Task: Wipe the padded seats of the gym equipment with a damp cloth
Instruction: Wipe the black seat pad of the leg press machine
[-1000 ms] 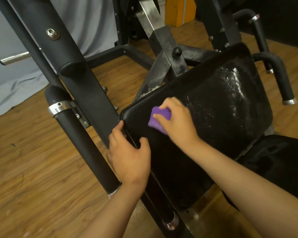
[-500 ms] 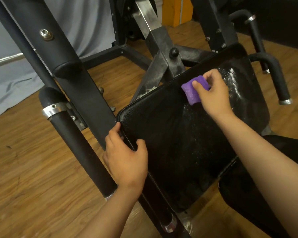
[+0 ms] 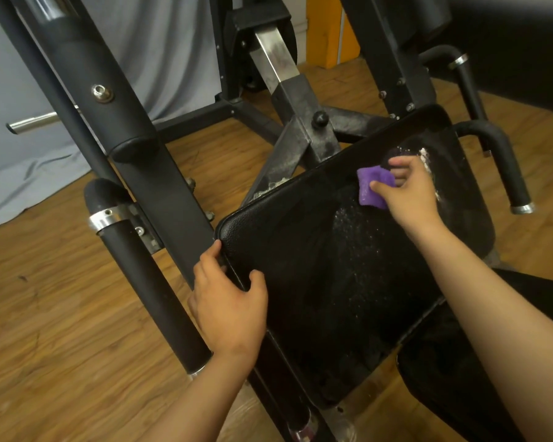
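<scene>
The right hand point(image 3: 409, 194), pinching the purple cloth point(image 3: 374, 186), has swept from the seat pad's point(image 3: 294, 282) left corner to its far edge, leaving a wet trail. The left hand point(image 3: 230, 301) still grips the left edge. White residue point(image 3: 426, 159) by the far corner probably needs another pass.

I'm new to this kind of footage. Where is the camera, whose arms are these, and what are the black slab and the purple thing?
There is no robot here. The one current picture comes from a wide-angle camera worn on a person's head, looking down at their own bare arms. The black slab is the padded seat of a gym machine, fixed to a black metal frame that stands on a wooden floor. The left hand grips the pad's near edge, thumb on its face. The right hand holds a purple cloth against the far part of the pad. White specks lie on the pad beside the cloth.
</scene>
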{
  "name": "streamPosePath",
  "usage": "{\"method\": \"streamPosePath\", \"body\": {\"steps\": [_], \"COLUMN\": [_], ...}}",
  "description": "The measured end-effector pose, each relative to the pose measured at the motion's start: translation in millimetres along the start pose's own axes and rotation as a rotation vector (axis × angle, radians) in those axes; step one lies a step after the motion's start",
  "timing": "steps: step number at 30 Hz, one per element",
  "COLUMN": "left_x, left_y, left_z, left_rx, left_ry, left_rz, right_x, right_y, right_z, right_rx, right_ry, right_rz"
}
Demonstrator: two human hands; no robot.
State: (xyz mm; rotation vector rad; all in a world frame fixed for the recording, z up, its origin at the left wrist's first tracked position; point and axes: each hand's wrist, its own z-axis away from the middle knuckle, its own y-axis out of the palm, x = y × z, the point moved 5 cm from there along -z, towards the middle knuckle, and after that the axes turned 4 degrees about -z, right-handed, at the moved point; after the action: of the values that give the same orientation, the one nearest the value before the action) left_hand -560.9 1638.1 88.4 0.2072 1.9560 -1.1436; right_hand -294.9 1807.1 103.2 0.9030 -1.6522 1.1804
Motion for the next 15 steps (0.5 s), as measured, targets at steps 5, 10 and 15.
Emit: {"method": "streamPosePath", "body": {"steps": [5, 10, 15], "left_x": [0, 3, 5], "left_y": [0, 1, 2], "left_z": [1, 2, 0], "left_rx": [-0.026, -0.034, -0.043], "left_ry": [0.019, 0.01, 0.01], "left_rz": [-0.027, -0.036, -0.017], "right_x": [2, 9, 2], "right_y": [23, 66, 56], "right_z": [27, 96, 92], "right_rx": [0.1, 0.508, 0.495], "right_ry": [-0.029, -0.133, -0.235], "right_rz": [0.095, 0.153, 0.281]}}
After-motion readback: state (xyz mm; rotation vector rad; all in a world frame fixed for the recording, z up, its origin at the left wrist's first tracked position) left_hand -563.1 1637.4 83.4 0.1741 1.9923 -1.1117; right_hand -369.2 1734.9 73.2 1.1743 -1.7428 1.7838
